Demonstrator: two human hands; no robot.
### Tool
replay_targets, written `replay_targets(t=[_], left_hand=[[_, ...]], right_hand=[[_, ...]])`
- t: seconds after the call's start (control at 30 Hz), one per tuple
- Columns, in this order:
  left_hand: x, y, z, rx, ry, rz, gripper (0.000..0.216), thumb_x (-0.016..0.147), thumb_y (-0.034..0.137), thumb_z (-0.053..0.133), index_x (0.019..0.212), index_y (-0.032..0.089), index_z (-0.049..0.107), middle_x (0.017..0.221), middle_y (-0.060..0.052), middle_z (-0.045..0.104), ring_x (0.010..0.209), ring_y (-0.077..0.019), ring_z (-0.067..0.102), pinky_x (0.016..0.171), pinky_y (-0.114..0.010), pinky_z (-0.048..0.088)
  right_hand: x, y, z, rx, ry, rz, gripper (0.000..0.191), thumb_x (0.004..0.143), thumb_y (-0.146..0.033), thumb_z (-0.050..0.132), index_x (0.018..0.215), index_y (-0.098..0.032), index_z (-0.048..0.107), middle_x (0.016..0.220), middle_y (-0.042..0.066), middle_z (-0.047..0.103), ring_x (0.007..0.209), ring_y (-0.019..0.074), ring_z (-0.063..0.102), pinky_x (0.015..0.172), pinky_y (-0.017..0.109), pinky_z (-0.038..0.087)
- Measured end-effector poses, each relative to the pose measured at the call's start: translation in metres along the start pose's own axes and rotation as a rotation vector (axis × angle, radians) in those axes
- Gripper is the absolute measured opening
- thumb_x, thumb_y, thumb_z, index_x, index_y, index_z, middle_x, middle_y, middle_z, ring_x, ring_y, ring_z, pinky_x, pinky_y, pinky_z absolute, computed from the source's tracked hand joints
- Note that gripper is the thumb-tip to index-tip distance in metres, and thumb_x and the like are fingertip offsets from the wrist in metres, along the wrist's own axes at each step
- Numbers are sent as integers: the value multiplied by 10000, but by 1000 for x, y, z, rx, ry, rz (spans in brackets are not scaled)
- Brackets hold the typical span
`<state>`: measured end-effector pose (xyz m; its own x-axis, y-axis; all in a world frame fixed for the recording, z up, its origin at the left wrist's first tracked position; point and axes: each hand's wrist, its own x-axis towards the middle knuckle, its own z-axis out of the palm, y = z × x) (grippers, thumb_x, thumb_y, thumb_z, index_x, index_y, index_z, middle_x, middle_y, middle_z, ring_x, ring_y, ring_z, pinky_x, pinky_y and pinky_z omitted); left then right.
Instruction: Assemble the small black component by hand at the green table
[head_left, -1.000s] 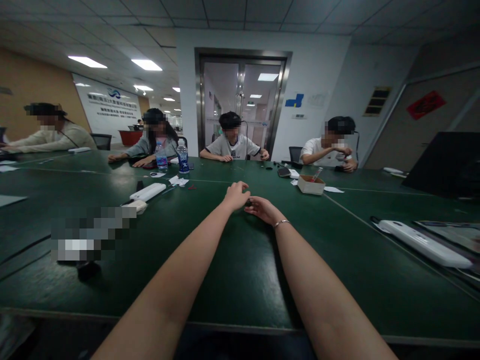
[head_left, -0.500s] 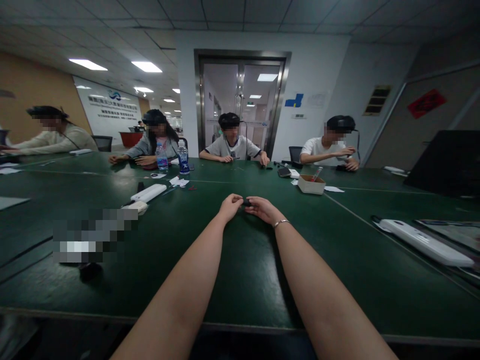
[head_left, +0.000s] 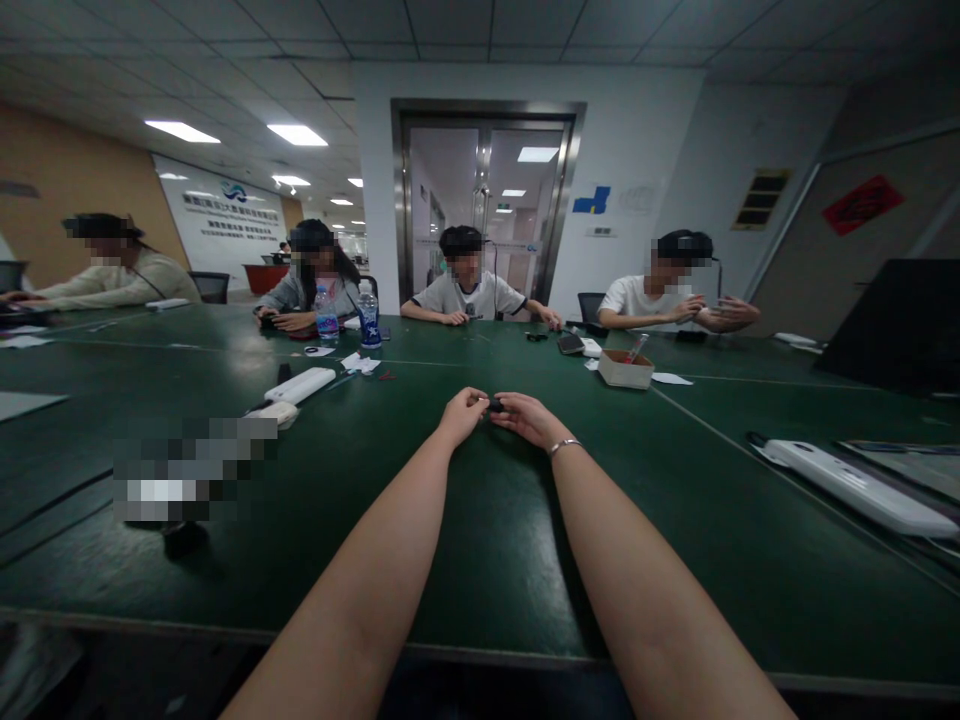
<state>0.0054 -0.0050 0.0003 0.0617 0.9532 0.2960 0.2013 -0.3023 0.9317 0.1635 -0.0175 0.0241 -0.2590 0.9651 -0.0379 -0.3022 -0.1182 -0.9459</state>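
Observation:
Both my arms reach out over the green table (head_left: 510,560). Between my fingertips is a small black object (head_left: 495,405), too small to make out its kind. My left hand (head_left: 463,412) pinches its left side with thumb and fingers. From the right, my right hand (head_left: 526,416) has its fingers closed on the same object, and a silver bracelet (head_left: 564,446) circles that wrist. The hands are held close together just above the tabletop, and they partly hide the object.
White power strips lie at left (head_left: 300,385) and right (head_left: 862,485). Ahead stand two bottles (head_left: 368,318) and a cardboard box (head_left: 625,372) holding a clear item. Paper scraps (head_left: 361,363) lie near the bottles. Several people with head-worn gear sit across the table.
My hands keep nearly the same pose around the black object. Across the table, the person at right has spread their hands apart, and the middle person's hand has moved right, off a small black item.

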Motion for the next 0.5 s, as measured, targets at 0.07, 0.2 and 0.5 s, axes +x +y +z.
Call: replay_targets(t=[0.07,0.2,0.5], left_hand=[[1,-2,0,8,1,10,175,776,247,590,921,151,603,698,-3,599,598,-93,568,596,-222,456],[1,-2,0,11,9,13,179,795,281,578,904,140,597,703,-21,619,590,-95,570,600,-229,457],[-1,-2,-5,222,14,-2,398,798,562,477,723,186,584,642,-17,630,578,-129,566,591,-243,424]], right_hand=[[0,0,0,8,-1,1,151,822,-38,513,890,-138,602,736,55,696,621,152,689,673,297,571],[0,0,0,20,11,9,144,814,-30,527,885,-131,602,731,60,691,621,160,691,678,305,569],[-1,-1,0,17,-5,11,144,808,-42,536,886,-138,610,754,55,701,614,147,684,688,304,568]])
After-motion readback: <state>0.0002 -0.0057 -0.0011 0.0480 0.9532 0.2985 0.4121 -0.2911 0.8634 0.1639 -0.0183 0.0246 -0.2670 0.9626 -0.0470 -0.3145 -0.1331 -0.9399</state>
